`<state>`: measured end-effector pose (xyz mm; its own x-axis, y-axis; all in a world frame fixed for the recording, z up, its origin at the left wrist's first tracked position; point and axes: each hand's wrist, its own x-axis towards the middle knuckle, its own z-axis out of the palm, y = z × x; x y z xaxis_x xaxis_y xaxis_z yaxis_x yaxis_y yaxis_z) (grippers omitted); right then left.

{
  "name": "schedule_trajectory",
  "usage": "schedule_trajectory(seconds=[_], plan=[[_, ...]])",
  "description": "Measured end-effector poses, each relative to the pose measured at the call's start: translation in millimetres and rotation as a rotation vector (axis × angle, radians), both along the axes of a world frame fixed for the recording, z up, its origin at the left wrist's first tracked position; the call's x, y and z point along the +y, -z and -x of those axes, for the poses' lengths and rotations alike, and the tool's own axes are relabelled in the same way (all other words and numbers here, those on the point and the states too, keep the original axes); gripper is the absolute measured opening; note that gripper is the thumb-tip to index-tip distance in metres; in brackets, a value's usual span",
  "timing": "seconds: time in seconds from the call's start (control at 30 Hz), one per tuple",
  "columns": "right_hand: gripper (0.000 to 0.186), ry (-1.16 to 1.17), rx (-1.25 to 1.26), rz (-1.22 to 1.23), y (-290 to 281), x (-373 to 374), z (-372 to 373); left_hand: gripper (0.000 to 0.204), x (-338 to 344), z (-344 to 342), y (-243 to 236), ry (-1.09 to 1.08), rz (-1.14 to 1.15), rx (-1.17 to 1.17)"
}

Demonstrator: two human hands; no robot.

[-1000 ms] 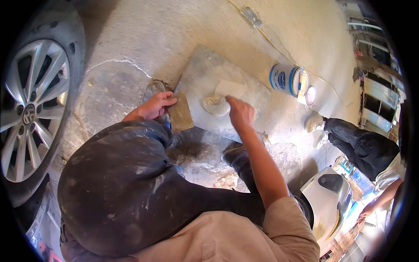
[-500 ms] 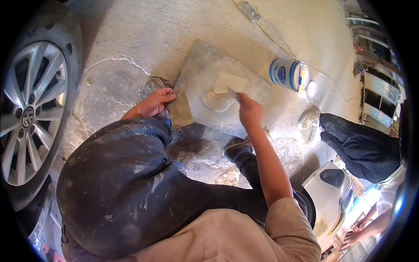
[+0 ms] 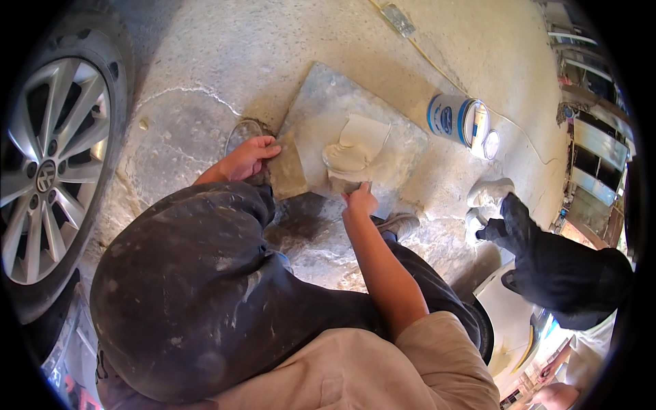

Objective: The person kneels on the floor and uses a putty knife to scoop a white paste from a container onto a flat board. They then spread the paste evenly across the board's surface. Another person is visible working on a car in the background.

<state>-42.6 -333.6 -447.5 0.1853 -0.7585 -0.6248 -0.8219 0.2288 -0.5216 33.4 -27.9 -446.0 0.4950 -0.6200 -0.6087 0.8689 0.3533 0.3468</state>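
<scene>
A flat grey board (image 3: pixel 328 89) lies on the floor before me with a spread patch of beige putty (image 3: pixel 365 135) on it. Pinched by its far left edge, a thin brownish square plate (image 3: pixel 288 171) is in my left hand (image 3: pixel 251 157), over the board's left side. My right hand (image 3: pixel 360 200) is closed on a putty scraper (image 3: pixel 344 183), at the near edge of the putty. Most of the scraper's grip is hidden by the fingers.
A white and blue can (image 3: pixel 447 115) lies beyond the board's right corner, its round end toward the right. A yellow cable (image 3: pixel 434 65) crosses the floor behind it. At left stands a car wheel (image 3: pixel 58 171). Another person's dark-trousered leg (image 3: pixel 547 253) is at right.
My right hand has moved left and toward me with the scraper, from the putty's right side to its near edge. The person at right has shifted; my left hand stays nearly still.
</scene>
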Motion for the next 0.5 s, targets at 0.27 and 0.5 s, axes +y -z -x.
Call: schedule_trajectory(seconds=[0.27,0.5], plan=[[0.041,-0.04,-0.308,0.011,2,-18,-75,0.022,-2,0,6,0.01,0.005,-0.035],[0.025,-1.112,-0.184,0.885,-91,-23,-99,0.02,-1,0,0,0.023,-0.003,-0.004]])
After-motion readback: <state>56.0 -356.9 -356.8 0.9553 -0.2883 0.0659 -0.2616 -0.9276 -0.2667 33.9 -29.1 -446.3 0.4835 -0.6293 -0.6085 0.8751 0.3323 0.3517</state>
